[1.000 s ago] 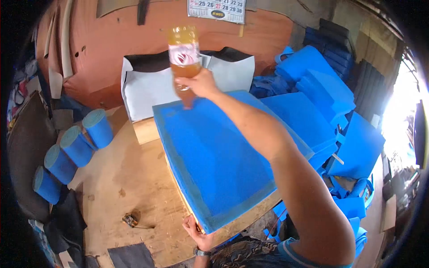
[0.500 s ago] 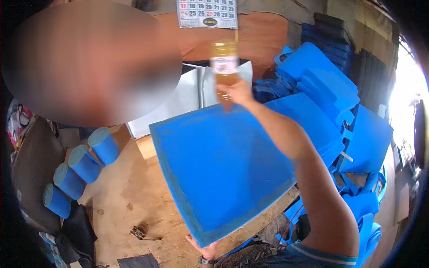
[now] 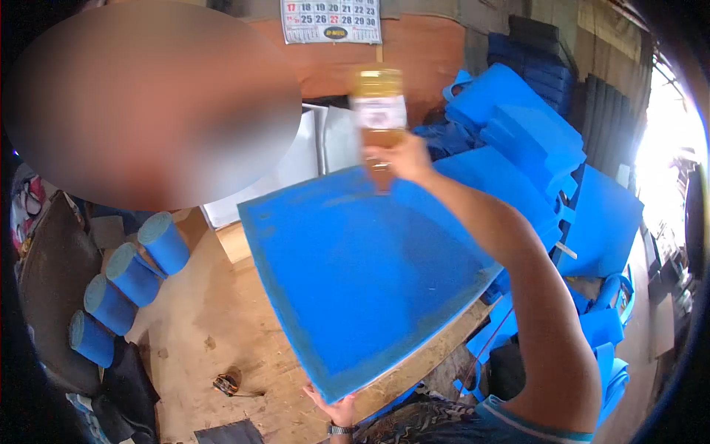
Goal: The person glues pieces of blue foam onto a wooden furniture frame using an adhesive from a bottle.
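My right hand (image 3: 399, 159) holds a plastic bottle (image 3: 378, 111) of amber liquid upside down, its neck pointing at the far edge of a large blue foam sheet (image 3: 362, 266). The sheet lies tilted on a wooden board over the table. My left hand (image 3: 333, 405), with a wristwatch, grips the near corner of the foam sheet from below. A darker band runs along the sheet's edges.
Several blue foam rolls (image 3: 122, 285) lie at the left on the wooden table (image 3: 200, 333). Stacks of blue foam pieces (image 3: 525, 126) fill the right. A small tool (image 3: 225, 382) lies near the front. A calendar (image 3: 330, 20) hangs on the wall. A blurred shape covers the upper left.
The bottle and my right hand have moved right along the foam's far edge. The foam sheet has tilted up a little. The view has shifted and a blurred shape now covers the upper left.
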Demonstrator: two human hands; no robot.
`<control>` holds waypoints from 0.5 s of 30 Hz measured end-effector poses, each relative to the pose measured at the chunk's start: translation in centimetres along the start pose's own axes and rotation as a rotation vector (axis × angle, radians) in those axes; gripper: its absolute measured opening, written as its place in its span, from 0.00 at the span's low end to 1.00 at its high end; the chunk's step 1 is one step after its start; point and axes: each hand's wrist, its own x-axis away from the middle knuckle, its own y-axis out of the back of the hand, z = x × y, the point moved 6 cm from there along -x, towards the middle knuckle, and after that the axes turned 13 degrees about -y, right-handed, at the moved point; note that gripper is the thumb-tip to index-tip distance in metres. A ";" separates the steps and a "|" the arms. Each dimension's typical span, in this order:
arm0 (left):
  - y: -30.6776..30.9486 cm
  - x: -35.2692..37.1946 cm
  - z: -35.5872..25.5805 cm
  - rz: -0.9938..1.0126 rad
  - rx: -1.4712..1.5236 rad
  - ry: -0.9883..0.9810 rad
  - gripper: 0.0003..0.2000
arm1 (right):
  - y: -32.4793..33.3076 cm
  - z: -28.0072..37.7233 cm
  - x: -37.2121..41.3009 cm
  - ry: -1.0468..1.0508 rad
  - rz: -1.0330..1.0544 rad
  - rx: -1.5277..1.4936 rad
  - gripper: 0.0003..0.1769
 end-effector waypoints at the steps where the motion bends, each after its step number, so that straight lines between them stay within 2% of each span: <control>1: -0.4 -0.8 -0.4 0.044 -0.073 -0.040 0.53 | 3.2 -1.1 0.3 0.015 -0.062 -0.016 0.21; 2: -0.7 -1.4 -1.8 0.039 -0.070 -0.051 0.52 | 5.6 -2.0 1.2 0.077 -0.146 -0.018 0.21; 5: -1.6 -2.8 -4.3 0.043 -0.050 -0.084 0.51 | 7.0 -3.7 1.1 0.083 -0.079 -0.262 0.23; 6: -1.7 -2.7 -4.1 0.070 -0.039 -0.092 0.52 | 6.4 -4.2 1.0 0.048 -0.057 -0.221 0.23; 7: -0.9 -1.9 -3.0 0.077 -0.047 -0.093 0.53 | 4.4 -1.9 2.6 -0.002 -0.038 -0.182 0.23; 8: -0.2 -0.8 -1.1 0.083 -0.050 -0.096 0.54 | 1.9 0.0 3.7 -0.016 0.053 -0.307 0.22; 9: -0.1 -0.7 -0.5 0.076 -0.033 -0.090 0.55 | -0.7 2.1 5.0 -0.109 0.147 -0.301 0.22; 10: 0.0 -0.6 0.1 0.070 -0.017 -0.085 0.56 | -4.1 4.7 6.5 -0.096 0.266 -0.436 0.22; 11: -0.1 -0.4 0.2 0.050 0.016 -0.063 0.56 | -6.6 7.8 8.3 -0.006 0.296 -0.439 0.24; 12: -0.1 -0.4 0.1 0.029 0.046 -0.038 0.57 | -7.3 11.3 11.1 -0.040 0.364 -0.404 0.28; 14: 0.0 -0.6 -0.2 0.055 0.004 -0.141 0.52 | -10.1 14.2 12.2 0.323 0.308 -0.331 0.32; 15: 0.3 -0.5 -0.3 0.065 -0.019 -0.187 0.50 | -9.7 13.6 11.9 0.314 0.310 -0.328 0.32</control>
